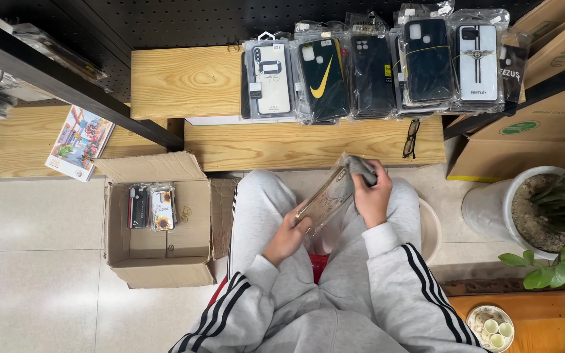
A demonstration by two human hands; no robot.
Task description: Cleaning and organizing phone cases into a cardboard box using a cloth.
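head view. a seated person in a grey tracksuit holds a clear phone case in a plastic sleeve [325, 199] above the lap, tilted, its lower end toward the left hand [287, 238] and its upper end toward the right hand [371, 196]. the left hand supports the lower edge from beneath, fingers curled closed around it. the right hand presses a grey cloth [363, 168] against the upper end of the case, fingers bunched together over the cloth; whether the thumb also touches the case cannot be told.

risk, as a judgement: the sleeve looks slippery and is gripped only at its ends, so pressure from the cloth could twist it out of the left hand's grip and let it fall between the knees to the tiled floor [34, 274].

surroundings: a row of bagged phone cases [374, 72] leans along the wooden bench [295, 147], with a pair of glasses [411, 138] at its front edge. an open cardboard box [158, 222] to the person's left holds two further cases [152, 207]. a potted plant [537, 209] stands to the right.
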